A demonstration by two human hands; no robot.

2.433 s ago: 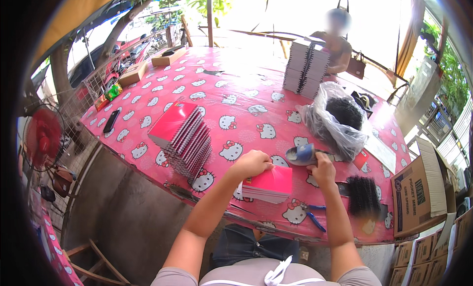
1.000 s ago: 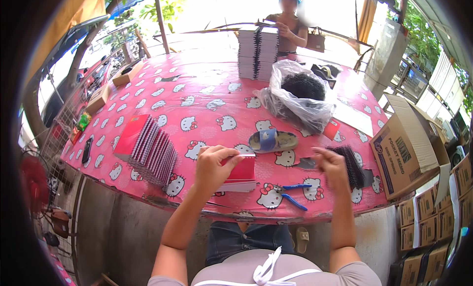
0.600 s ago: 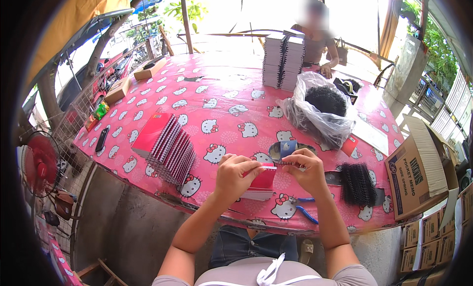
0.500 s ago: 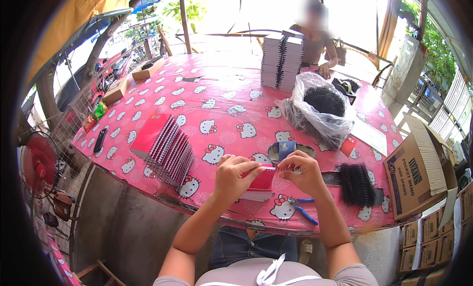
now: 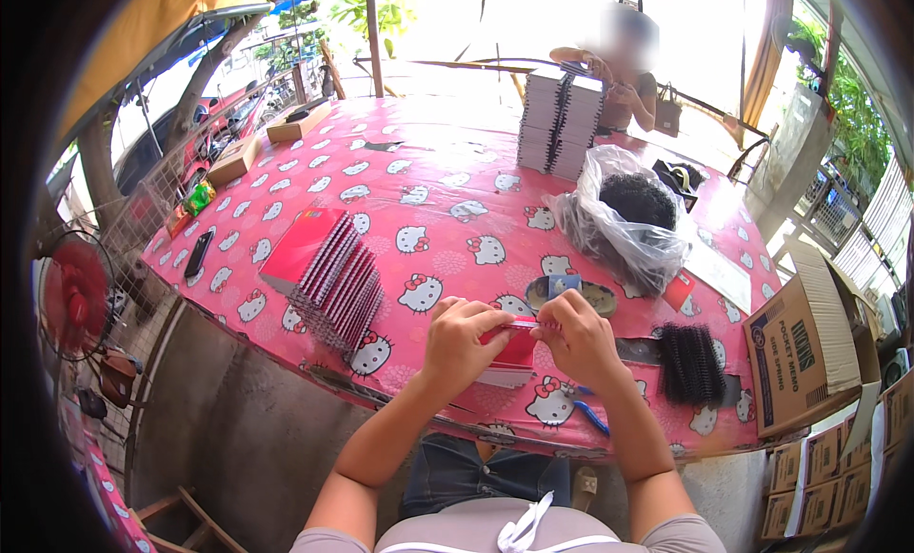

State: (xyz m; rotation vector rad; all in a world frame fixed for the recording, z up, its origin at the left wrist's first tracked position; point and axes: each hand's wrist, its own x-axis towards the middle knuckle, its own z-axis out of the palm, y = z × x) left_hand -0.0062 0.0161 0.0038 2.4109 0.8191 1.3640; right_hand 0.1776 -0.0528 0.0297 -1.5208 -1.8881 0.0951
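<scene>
My left hand (image 5: 466,339) pinches a small red notebook (image 5: 521,322), its bound edge raised toward me. At the right end of that edge, the closed fingers of my right hand (image 5: 573,336) grip a thin dark spiral binding coil, now mostly hidden by them. Below my hands lies a short stack of red-covered pads (image 5: 509,370). Blue-handled pliers (image 5: 590,417) rest near my right forearm, partly covered by it. A bundle of black spiral coils (image 5: 692,365) lies to the right.
A tall stack of red spiral notebooks (image 5: 328,282) stands at left. Farther back are stacked notebooks (image 5: 560,123), a plastic bag of black coils (image 5: 624,220) and a seated person (image 5: 628,96). A cardboard box (image 5: 809,344) borders the right; a patterned dish-like thing (image 5: 595,299) sits ahead.
My right fingers have closed in toward the notebook's edge, covering the coil that showed before. The view has shifted slightly. Across the table, the person has raised both hands.
</scene>
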